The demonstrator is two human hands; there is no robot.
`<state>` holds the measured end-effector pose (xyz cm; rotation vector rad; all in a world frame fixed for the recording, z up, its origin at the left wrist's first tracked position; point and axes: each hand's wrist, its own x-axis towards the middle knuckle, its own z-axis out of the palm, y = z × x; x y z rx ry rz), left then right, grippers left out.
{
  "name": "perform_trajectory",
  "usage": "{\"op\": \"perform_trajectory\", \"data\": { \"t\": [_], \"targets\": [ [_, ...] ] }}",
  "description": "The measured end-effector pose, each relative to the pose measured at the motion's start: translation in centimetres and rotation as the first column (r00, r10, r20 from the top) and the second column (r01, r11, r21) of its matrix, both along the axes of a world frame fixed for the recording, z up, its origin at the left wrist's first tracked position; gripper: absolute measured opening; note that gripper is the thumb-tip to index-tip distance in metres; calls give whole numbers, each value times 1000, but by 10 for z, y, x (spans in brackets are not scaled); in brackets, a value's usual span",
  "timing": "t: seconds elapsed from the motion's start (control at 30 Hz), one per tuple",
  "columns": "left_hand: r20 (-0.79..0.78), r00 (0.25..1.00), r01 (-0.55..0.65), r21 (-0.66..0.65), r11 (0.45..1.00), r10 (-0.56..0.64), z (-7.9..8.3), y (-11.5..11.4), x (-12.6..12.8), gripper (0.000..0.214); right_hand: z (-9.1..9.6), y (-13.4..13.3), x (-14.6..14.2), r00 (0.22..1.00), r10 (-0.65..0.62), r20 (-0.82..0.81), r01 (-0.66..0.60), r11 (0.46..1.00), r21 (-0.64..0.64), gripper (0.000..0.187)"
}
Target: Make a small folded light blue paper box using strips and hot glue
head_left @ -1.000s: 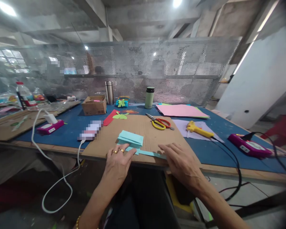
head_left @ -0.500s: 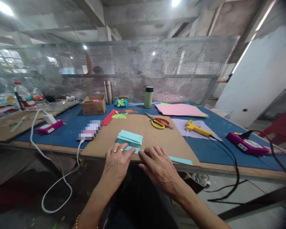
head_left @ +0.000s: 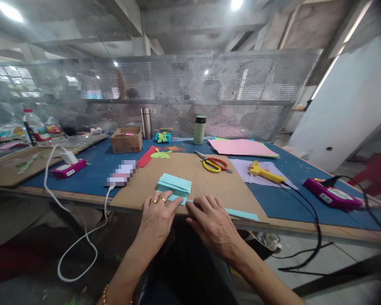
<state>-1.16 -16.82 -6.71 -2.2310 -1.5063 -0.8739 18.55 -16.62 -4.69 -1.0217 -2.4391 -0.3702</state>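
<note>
Near the front edge of a cardboard sheet (head_left: pixel 136 190) lies a folded light-blue paper piece (head_left: pixel 175 184). My left hand (head_left: pixel 158 214), with rings on its fingers, presses the near part of this paper with fingertips and thumb. Close beside it, my right hand (head_left: pixel 211 218) bears down with bent fingers on a narrow light-blue paper strip (head_left: pixel 243 214). The strip comes out to the right from under that hand; its middle is hidden. The two hands are a small gap apart.
Scissors (head_left: pixel 213 163) lie behind the hands. A yellow glue gun (head_left: pixel 266 173) rests on lilac paper at right, its cable hanging off the table. Pink paper (head_left: pixel 241 147), a green bottle (head_left: pixel 200 130) and a cardboard box (head_left: pixel 126 140) stand farther back. A phone (head_left: pixel 122 173) is at left.
The whole view has shifted slightly. Both hands stay pressed on the light-blue paper in nearly the same pose, with little visible movement.
</note>
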Motion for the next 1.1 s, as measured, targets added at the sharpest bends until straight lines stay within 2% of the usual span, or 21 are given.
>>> {"op": "perform_trajectory", "data": {
  "t": [0.4, 0.57, 0.77, 1.1],
  "targets": [
    [-9, 1000, 7, -21, 1000, -8, 2, -1, 0, 32, 1, 1, -2, 1000, -10, -23, 10, 1000, 16, 19],
    [-6, 1000, 21, -19, 1000, -21, 2, -1, 0, 32, 3, 2, -9, 998, -42, -47, 43, 999, 18, 25],
    [27, 1000, 8, -34, 999, -7, 1, 0, 1, 33, 0, 2, -12, 995, -84, -46, 84, 996, 2, 22],
    [13, 1000, 21, -11, 1000, -20, 0, 1, -1, 31, -3, 5, -11, 997, -46, -69, 52, 994, 98, 22]
  ]
}}
